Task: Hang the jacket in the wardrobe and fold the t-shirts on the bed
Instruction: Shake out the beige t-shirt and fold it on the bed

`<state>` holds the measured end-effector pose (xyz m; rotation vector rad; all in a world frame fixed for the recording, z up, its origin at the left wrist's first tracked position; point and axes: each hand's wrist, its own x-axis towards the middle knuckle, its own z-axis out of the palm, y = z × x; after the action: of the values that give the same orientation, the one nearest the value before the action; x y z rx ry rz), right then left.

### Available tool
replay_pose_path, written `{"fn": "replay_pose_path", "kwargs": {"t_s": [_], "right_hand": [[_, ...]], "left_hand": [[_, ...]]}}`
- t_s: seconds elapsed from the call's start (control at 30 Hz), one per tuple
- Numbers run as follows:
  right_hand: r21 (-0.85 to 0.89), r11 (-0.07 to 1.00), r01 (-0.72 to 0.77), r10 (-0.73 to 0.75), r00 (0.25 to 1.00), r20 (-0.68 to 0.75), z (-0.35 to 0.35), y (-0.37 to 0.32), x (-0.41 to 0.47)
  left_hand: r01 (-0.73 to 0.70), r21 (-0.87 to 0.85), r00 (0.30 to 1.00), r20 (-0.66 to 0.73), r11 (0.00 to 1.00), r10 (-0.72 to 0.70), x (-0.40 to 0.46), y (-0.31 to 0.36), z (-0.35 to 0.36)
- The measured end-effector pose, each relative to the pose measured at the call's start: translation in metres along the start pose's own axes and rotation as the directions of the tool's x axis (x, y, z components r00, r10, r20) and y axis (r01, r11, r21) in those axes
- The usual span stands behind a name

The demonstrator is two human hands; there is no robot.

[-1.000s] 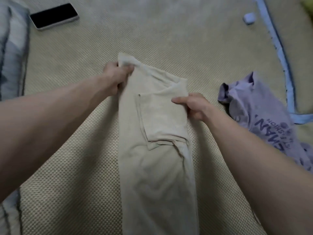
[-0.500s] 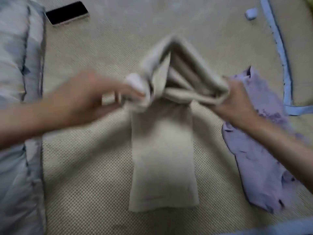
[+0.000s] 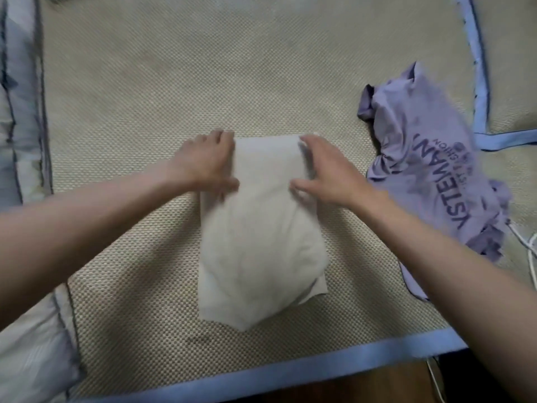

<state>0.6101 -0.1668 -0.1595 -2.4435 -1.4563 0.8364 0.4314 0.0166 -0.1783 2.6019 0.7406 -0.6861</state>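
A beige t-shirt (image 3: 261, 242) lies folded into a narrow rectangle on the woven bed mat (image 3: 174, 97). My left hand (image 3: 206, 161) grips its upper left edge and my right hand (image 3: 325, 170) grips its upper right edge, fingers curled over the fold. A purple t-shirt (image 3: 436, 175) with dark lettering lies crumpled to the right of my right forearm. No jacket or wardrobe is in view.
A grey-blue quilt (image 3: 20, 112) runs along the left side. The mat's blue border (image 3: 261, 370) marks the near edge, with dark wooden floor beyond it. A second blue-edged mat (image 3: 511, 68) lies at the far right, and a white cable (image 3: 526, 245) trails beside the purple shirt.
Both hands lifted the top of the beige t-shirt, folded it over toward me and laid it flat. The phone at the upper left has left the view.
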Motion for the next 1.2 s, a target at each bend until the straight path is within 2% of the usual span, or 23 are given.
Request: {"fn": "replay_pose_path", "kwargs": {"t_s": [0.1,0.17,0.23,0.33,0.4,0.47,0.53,0.57,0.63,0.7,0.73,0.77,0.8,0.83,0.87,0.9,0.97,1.1,1.2], "right_hand": [[-0.121,0.991,-0.061,0.081,0.982,0.17,-0.002,-0.005,0.061],[-0.248,0.964,-0.093,0.155,0.957,0.244,-0.007,-0.01,0.083],[-0.274,0.957,-0.091,0.166,0.95,0.263,-0.021,-0.017,0.092],[-0.261,0.965,0.029,0.031,0.975,0.222,-0.048,-0.031,0.061],[-0.287,0.946,0.149,-0.1,0.979,0.178,-0.058,-0.037,0.012],[-0.343,0.908,0.24,-0.214,0.971,0.11,-0.038,-0.041,-0.056],[-0.372,0.877,0.303,-0.309,0.95,0.044,0.008,-0.043,-0.124],[-0.374,0.877,0.301,-0.283,0.953,0.104,0.037,-0.041,-0.147],[-0.365,0.9,0.237,-0.112,0.937,0.331,0.084,-0.034,-0.169],[-0.289,0.955,0.066,0.049,0.927,0.371,0.103,-0.032,-0.174],[-0.196,0.98,-0.014,0.066,0.962,0.263,0.103,-0.035,-0.174],[-0.103,0.993,-0.049,0.055,0.997,0.054,0.103,-0.038,-0.17],[-0.06,0.997,-0.049,0.039,0.987,-0.159,0.103,-0.045,-0.163],[-0.051,0.998,-0.042,0.025,0.954,-0.3,0.106,-0.054,-0.155],[-0.048,0.998,-0.048,0.029,0.941,-0.338,0.111,-0.06,-0.145],[-0.036,0.998,-0.056,0.042,0.951,-0.307,0.119,-0.063,-0.133],[-0.056,0.992,-0.115,0.102,0.974,-0.203,0.137,-0.051,-0.113],[-0.194,0.947,-0.256,0.219,0.956,-0.194,0.154,0.002,-0.118],[0.009,0.906,-0.423,0.421,0.9,-0.11,0.131,0.017,-0.129]], "left_hand": [[0.046,-0.114,0.994,0.106,0.992,-0.034,0.048,-0.005,-0.019],[0.001,-0.17,0.98,0.198,0.986,0.033,0.06,-0.005,-0.034],[-0.094,-0.191,0.972,0.194,0.977,0.131,0.059,-0.004,-0.049],[-0.267,-0.117,0.962,0.034,0.957,0.272,0.022,0.004,-0.07],[-0.386,-0.055,0.922,-0.071,0.921,0.382,-0.027,0.011,-0.069],[-0.481,0.001,0.861,-0.188,0.876,0.473,-0.084,0.017,-0.044],[-0.489,0.124,0.842,-0.191,0.863,0.505,-0.136,0.028,0.01],[-0.459,0.171,0.866,-0.135,0.872,0.482,-0.153,0.033,0.042],[-0.408,0.177,0.911,0.014,0.896,0.412,-0.171,0.042,0.098],[-0.335,0.113,0.942,0.063,0.935,0.33,-0.176,0.048,0.126],[-0.265,0.049,0.964,-0.007,0.963,0.266,-0.177,0.053,0.13],[-0.203,-0.014,0.972,-0.12,0.979,0.2,-0.176,0.059,0.129],[-0.164,-0.052,0.959,-0.243,0.985,0.147,-0.173,0.066,0.125],[-0.146,-0.091,0.93,-0.351,0.985,0.106,-0.166,0.074,0.121],[-0.124,-0.13,0.906,-0.42,0.984,0.059,-0.156,0.082,0.117],[-0.096,-0.193,0.907,-0.42,0.976,0.007,-0.143,0.086,0.118],[-0.052,-0.264,0.948,-0.318,0.963,-0.036,-0.118,0.085,0.129],[0.073,-0.147,0.982,-0.161,0.987,-0.097,-0.105,0.033,0.163],[0.157,-0.237,0.98,-0.086,0.959,-0.182,-0.111,0.013,0.151]]}}
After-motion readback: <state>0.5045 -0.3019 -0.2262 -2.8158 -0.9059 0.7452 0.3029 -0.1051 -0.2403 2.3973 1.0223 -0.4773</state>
